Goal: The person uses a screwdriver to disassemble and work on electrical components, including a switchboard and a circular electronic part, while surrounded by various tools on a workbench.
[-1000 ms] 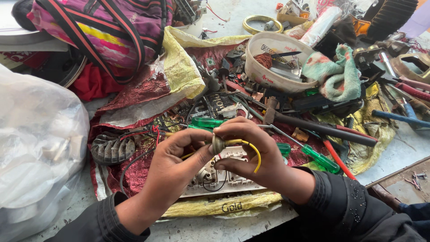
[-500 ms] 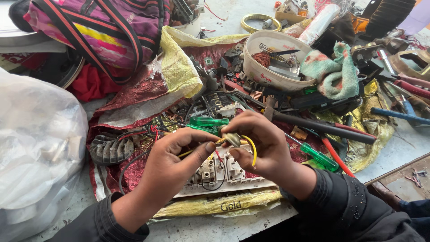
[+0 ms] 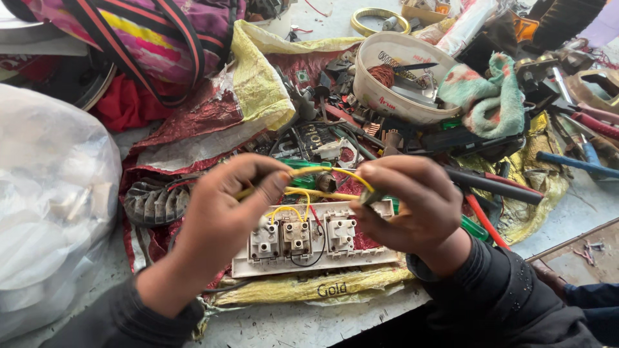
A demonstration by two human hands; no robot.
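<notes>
Both hands up over the white switch plate (image 3: 322, 261), working a yellow wire (image 3: 342, 173). Left hand (image 3: 222, 216) has its fingers pressed together on one end of the wire, thumb against forefinger. Right hand (image 3: 412, 206) — fingers curled in, pinching the other end, with a small dark metal bit (image 3: 371, 196) showing at the fingertips; cannot tell what it is. The wire arcs between the two hands, just above the plate, and a second yellow loop (image 3: 287, 209) runs down to the switch modules.

Switch plate lies back side up on the table (image 3: 309, 325), three grey-white modules in a row, a thin black wire (image 3: 308, 263) looping under the middle one. It sits on a yellow printed bag (image 3: 309, 287) and a red foil sheet (image 3: 174, 138).

Around it, clutter. Green-handled screwdriver (image 3: 309, 164) just behind the hands, partly hidden. Red-and-black handled tool (image 3: 496, 183) to the right of the right hand. A white plastic bowl (image 3: 393, 77) further back holds copper wire and small parts; a green and pink cloth (image 3: 493, 96) lies touching its right side. Grey ribbed part (image 3: 151, 203) to the left of the left hand. Big clear plastic bag (image 3: 51, 206) at far left, striped pink bag (image 3: 148, 38) top left — both well apart from the wire. Blue-handled tool (image 3: 574, 161) at the right edge.
</notes>
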